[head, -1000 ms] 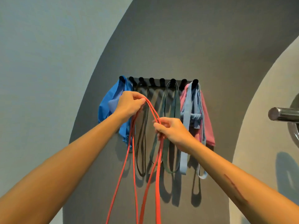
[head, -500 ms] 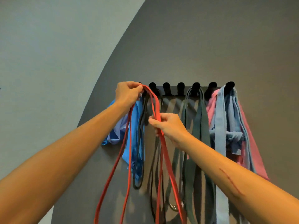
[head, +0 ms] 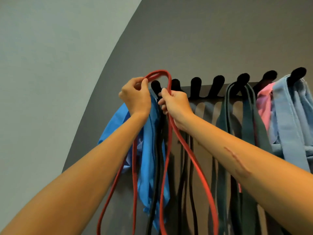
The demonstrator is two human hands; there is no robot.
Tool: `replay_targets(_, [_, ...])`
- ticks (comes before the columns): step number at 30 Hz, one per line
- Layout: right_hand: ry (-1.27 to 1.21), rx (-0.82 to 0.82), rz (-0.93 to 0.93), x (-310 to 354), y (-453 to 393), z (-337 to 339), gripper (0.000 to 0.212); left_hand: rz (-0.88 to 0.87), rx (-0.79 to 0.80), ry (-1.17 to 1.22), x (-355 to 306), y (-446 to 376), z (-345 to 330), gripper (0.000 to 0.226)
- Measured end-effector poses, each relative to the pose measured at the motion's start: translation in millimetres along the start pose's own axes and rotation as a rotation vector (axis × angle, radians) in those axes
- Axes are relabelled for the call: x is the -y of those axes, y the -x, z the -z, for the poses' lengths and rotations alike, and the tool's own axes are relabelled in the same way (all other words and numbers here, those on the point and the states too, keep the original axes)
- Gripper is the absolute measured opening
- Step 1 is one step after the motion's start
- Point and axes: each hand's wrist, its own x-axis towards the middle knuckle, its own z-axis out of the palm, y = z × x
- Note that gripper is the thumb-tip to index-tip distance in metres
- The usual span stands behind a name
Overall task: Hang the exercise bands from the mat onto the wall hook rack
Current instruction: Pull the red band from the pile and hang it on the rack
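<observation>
A thin red exercise band is doubled into loops, and both hands grip it near the top. My left hand pinches one side and my right hand holds the other. The loop's top arches just above and in front of a black peg at the left end of the wall hook rack. Its long strands hang down past the bottom edge of the view. On the rack hang a blue cloth band, thin black bands, a dark green band, a pink band and a light blue band.
The rack is fixed to a dark grey painted wall that borders a lighter grey-green area on the left. Three pegs in the middle of the rack carry nothing.
Both hands have risen with the red band, lifting its loop from below the pegs to above the left end of the rack. My right hand closed in beside my left. The view moved closer.
</observation>
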Motion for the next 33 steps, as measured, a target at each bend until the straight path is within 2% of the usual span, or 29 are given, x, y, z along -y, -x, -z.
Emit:
replay_targets(4, [0.14, 0.003, -0.041, -3.2, -12.7, -18.5, 0.045, -0.185, 0.002, -0.141, 15.0, 2.3, -2.3, 0.016])
replay_targets(6, [0.231, -0.012, -0.078, -8.6, -15.9, -21.9, 0.044, -0.251, 0.118, -0.331, 21.0, 9.4, -5.6, 0.022])
replay_targets(9, [0.331, 0.0, -0.114, -14.6, -13.8, -18.1, 0.039, -0.229, 0.266, -0.586, 18.8, 20.9, -6.3, 0.026])
replay_targets(11, [0.487, 0.015, -0.026, -19.0, -9.3, -12.5, 0.038, -0.227, 0.326, -0.689, 15.7, 25.1, -1.9, 0.024])
replay_targets(14, [0.604, -0.069, 0.127, -31.3, 2.6, -4.4, 0.04, -0.252, 0.407, -0.776, 17.1, 24.2, 7.7, 0.022])
replay_targets(16, [0.727, -0.117, 0.296, -42.0, 13.0, 0.6, 0.026, -0.307, 0.425, -0.772, 17.7, 22.8, 15.3, 0.029])
replay_targets(17, [0.812, -0.108, 0.397, -47.3, 19.8, 3.2, 0.035, -0.338, 0.429, -0.76, 16.6, 22.9, 20.4, 0.028])
replay_targets(19, [0.964, -0.122, 0.571, -58.3, 34.0, 8.9, 0.071, -0.377, 0.444, -0.724, 13.6, 24.6, 32.6, 0.02])
replay_targets(21, [0.998, -0.138, 0.688, -63.7, 48.6, 14.7, 0.076, -0.384, 0.476, -0.667, 8.9, 29.0, 49.1, 0.02])
replay_targets(24, [0.857, 0.022, 0.798, -65.9, 72.4, 20.2, 0.064, -0.376, 0.557, -0.629, -6.3, 41.5, 80.4, 0.03])
replay_targets(27, [0.712, 0.35, 0.829, -56.8, 104.9, 25.3, 0.066, -0.288, 0.766, -0.679, -26.5, 64.3, 117.5, 0.055])
replay_targets(30, [0.518, 0.644, 0.669, -48.8, 145.6, 24.4, 0.073, -0.157, 0.957, -0.822, -48.6, 97.9, 163.2, 0.073])
replay_targets(33, [0.383, 0.811, 0.495, -43.4, 191.4, 23.5, 0.082, -0.013, 1.033, -0.907, -74.9, 136.7, 212.1, 0.079])
